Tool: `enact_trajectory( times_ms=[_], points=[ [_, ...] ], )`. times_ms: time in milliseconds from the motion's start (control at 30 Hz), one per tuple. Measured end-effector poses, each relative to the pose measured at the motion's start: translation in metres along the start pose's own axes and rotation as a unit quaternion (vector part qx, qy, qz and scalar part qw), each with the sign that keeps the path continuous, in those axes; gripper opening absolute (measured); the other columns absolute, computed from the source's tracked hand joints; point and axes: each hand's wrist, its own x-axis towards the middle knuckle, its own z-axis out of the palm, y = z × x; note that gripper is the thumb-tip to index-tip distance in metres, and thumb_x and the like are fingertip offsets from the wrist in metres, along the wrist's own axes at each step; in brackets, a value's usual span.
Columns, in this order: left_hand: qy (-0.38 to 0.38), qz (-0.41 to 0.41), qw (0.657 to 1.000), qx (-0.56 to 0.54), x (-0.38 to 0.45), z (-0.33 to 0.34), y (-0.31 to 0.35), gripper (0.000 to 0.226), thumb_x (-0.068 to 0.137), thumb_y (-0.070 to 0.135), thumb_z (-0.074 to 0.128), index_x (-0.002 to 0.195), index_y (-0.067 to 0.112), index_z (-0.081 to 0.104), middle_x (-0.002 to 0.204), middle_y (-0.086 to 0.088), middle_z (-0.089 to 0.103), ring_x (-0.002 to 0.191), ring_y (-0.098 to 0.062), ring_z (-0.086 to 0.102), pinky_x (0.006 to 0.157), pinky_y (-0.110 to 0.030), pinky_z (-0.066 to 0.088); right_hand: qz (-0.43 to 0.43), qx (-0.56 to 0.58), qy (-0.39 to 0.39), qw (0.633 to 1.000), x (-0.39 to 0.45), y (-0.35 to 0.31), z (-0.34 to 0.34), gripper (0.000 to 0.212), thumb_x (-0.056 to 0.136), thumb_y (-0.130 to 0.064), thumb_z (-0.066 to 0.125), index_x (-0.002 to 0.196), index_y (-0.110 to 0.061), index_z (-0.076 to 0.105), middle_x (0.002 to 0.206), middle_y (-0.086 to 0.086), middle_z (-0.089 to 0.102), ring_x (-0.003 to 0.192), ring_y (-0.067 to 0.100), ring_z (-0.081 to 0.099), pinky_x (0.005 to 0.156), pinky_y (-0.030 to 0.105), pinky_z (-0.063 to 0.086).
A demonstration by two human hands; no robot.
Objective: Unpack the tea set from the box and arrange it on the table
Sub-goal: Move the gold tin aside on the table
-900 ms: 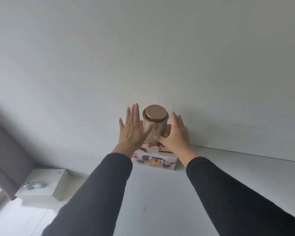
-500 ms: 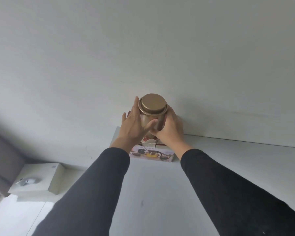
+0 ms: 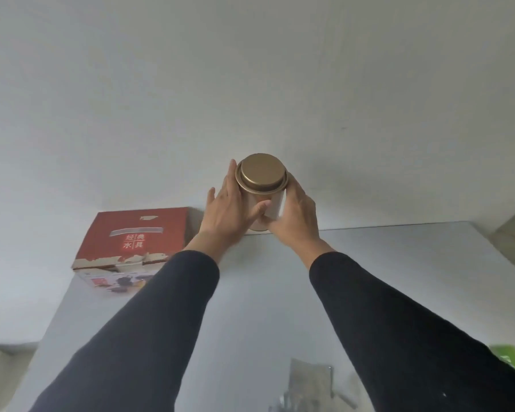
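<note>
Two hands clamp the tin [image 3: 260, 188] at frame centre: left hand [image 3: 225, 212] fingers wrap its left side, right hand [image 3: 295, 215] its right. Tin axis vertical, base at the desk [image 3: 399, 263]. Box [image 3: 131, 242] lies left, nearer the left hand.

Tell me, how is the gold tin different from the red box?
The tin is round and gold; the box is flat-sided, red on top. The left hand and right hand hold the tin; nothing touches the box. The tin is right of the box. Both are at the table's far edge by the wall.
</note>
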Motion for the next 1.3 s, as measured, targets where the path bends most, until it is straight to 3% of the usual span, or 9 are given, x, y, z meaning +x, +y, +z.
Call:
enact_trajectory(
  times_ms=[167,300,433,533,667,833,933,1167,1300],
  points=[
    [-0.059,-0.011,0.997,-0.048,0.023,0.101,0.097,0.098,0.086,0.063,0.046,0.151,0.017,-0.011,0.159,0.003,0.016,0.14,-0.019,0.03,0.117,-0.045,0.014,0.042,-0.032,-0.013,0.999,0.002,0.121,-0.071,0.086,0.065,-0.044,0.077,0.137,-0.017,0.039,0.128,-0.003,0.054,0.117,0.019,0.053,0.094,0.042,0.046],
    [-0.119,-0.067,0.984,-0.115,0.042,0.181,0.162,0.098,0.086,0.057,0.054,0.151,0.022,-0.009,0.152,0.0,0.033,0.135,-0.026,0.035,0.111,-0.042,0.026,0.082,-0.042,-0.032,0.995,0.004,0.217,-0.114,0.086,0.066,-0.044,0.076,0.138,-0.019,0.037,0.131,-0.004,0.053,0.119,0.019,0.052,0.095,0.041,0.046],
    [-0.162,-0.086,0.973,-0.138,0.064,0.245,0.197,0.096,0.085,0.055,0.058,0.151,0.027,-0.007,0.149,-0.001,0.038,0.129,-0.028,0.042,0.107,-0.044,0.034,0.136,-0.022,-0.063,0.989,0.008,0.287,-0.133,0.087,0.07,-0.041,0.076,0.141,-0.023,0.03,0.132,-0.003,0.053,0.117,0.023,0.054,0.091,0.037,0.047],
    [-0.185,-0.096,0.969,-0.135,0.079,0.279,0.207,0.092,0.083,0.06,0.057,0.147,0.038,-0.005,0.144,0.001,0.045,0.124,-0.035,0.046,0.102,-0.048,0.04,0.176,0.037,-0.077,0.981,0.011,0.324,-0.136,0.086,0.071,-0.035,0.078,0.14,-0.027,0.027,0.131,-0.008,0.052,0.115,0.017,0.053,0.083,0.027,0.045],
    [-0.2,-0.108,0.966,-0.126,0.091,0.307,0.213,0.085,0.082,0.061,0.055,0.143,0.043,-0.002,0.132,0.0,0.054,0.113,-0.037,0.053,0.094,-0.05,0.046,0.197,0.066,-0.093,0.974,0.018,0.357,-0.135,0.085,0.071,-0.03,0.078,0.14,-0.028,0.028,0.13,-0.01,0.052,0.115,0.013,0.051,0.079,0.021,0.038],
    [-0.207,-0.105,0.966,-0.11,0.098,0.327,0.22,0.081,0.088,0.056,0.053,0.147,0.034,0.002,0.13,0.0,0.055,0.106,-0.034,0.056,0.088,-0.042,0.047,0.205,0.062,-0.115,0.97,0.022,0.384,-0.136,0.089,0.07,-0.029,0.08,0.142,-0.025,0.027,0.134,-0.008,0.05,0.118,0.015,0.05,0.085,0.021,0.039],
    [-0.214,-0.103,0.966,-0.1,0.1,0.337,0.225,0.083,0.088,0.058,0.051,0.148,0.033,0.0,0.133,-0.002,0.053,0.106,-0.035,0.056,0.09,-0.044,0.047,0.208,0.063,-0.118,0.969,0.022,0.396,-0.138,0.089,0.069,-0.028,0.081,0.141,-0.025,0.028,0.134,-0.009,0.05,0.121,0.015,0.05,0.087,0.021,0.041],
    [-0.198,-0.089,0.971,-0.097,0.098,0.352,0.233,0.079,0.092,0.048,0.051,0.149,0.032,-0.001,0.141,-0.001,0.048,0.113,-0.029,0.056,0.098,-0.046,0.043,0.219,0.072,-0.138,0.963,0.024,0.411,-0.144,0.093,0.068,-0.026,0.083,0.142,-0.025,0.026,0.135,-0.004,0.05,0.122,0.019,0.05,0.09,0.023,0.04],
    [-0.232,-0.094,0.967,-0.042,0.092,0.355,0.229,0.082,0.094,0.049,0.047,0.151,0.028,-0.007,0.153,-0.001,0.03,0.133,-0.027,0.04,0.108,-0.05,0.031,0.235,0.055,-0.153,0.958,0.02,0.409,-0.145,0.095,0.066,-0.029,0.084,0.141,-0.026,0.026,0.135,-0.004,0.051,0.123,0.02,0.05,0.092,0.028,0.042]
  ],
)
